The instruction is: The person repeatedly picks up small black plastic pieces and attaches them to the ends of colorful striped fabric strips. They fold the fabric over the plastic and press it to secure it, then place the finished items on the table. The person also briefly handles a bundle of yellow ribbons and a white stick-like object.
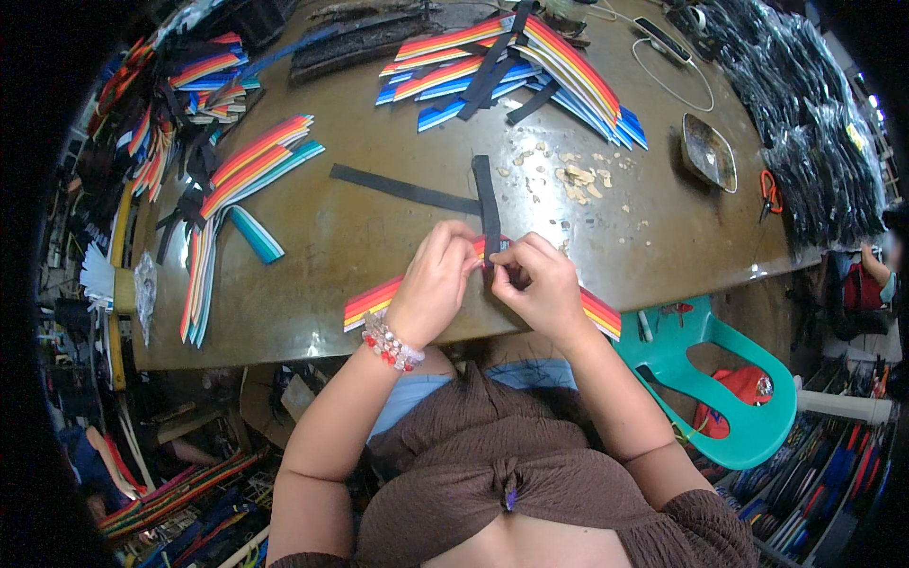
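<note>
A curved band striped in red, orange, yellow and white [598, 314] lies at the table's near edge, under both hands. My left hand [434, 284] pinches it near its middle; a beaded bracelet [388, 343] circles that wrist. My right hand [538, 284], thumb and fingers pressed together, grips the lower end of a black strap [487, 194] where it crosses the band. The strap's upper end points away across the table. Another length of black strap [402, 187] runs off to the left from there. My fingers hide the spot where strap and band meet.
Striped bundles [568, 71] lie at the far side, with more striped strips [251, 170] to the left. Tan scraps [582, 178], a metal tray [708, 151], orange-handled scissors [770, 194] and black plastic-wrapped stacks [805, 133] occupy the right. A green plastic chair [757, 417] stands beside the table.
</note>
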A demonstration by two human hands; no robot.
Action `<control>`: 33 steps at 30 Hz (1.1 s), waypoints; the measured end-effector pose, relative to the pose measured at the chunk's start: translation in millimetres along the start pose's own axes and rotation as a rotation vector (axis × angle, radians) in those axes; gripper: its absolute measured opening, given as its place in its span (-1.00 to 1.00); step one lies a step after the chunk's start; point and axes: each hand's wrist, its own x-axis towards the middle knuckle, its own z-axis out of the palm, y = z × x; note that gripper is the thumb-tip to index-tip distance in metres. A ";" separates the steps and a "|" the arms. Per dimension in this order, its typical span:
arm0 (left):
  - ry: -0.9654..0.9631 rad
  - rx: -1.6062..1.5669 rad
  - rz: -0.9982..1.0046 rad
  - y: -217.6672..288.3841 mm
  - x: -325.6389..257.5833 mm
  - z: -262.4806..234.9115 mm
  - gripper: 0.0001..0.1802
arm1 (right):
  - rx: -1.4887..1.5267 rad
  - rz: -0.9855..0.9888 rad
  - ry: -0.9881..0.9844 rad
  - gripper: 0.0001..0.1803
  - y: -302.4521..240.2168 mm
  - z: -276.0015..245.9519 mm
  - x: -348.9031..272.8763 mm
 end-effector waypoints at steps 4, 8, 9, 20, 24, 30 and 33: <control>0.003 -0.099 -0.084 -1.3 2.3 -3.9 -0.92 | 0.225 0.180 0.012 -0.86 6.4 -6.3 3.8; -0.062 -0.192 -0.148 1.5 4.1 -14.8 -0.92 | 0.728 0.527 0.152 -0.89 17.3 -31.0 12.4; -0.090 -0.180 -0.141 3.0 3.7 -16.7 -0.91 | 0.810 0.498 0.146 -0.88 18.0 -34.1 12.8; -0.040 -0.002 0.014 6.0 2.5 -10.0 -0.87 | 0.095 0.071 0.135 -0.87 -8.7 3.9 -11.2; -0.056 -0.010 0.007 4.4 2.2 -7.9 -0.87 | 0.023 -0.014 0.118 -0.85 -6.2 5.8 -12.3; -0.052 -0.098 -0.023 2.1 2.4 -10.2 -0.88 | 0.275 0.268 0.111 -0.87 -3.3 0.0 -10.1; -0.070 -0.306 -0.028 5.9 5.3 -20.7 -0.86 | 0.732 0.472 0.330 -0.88 22.0 -54.0 2.7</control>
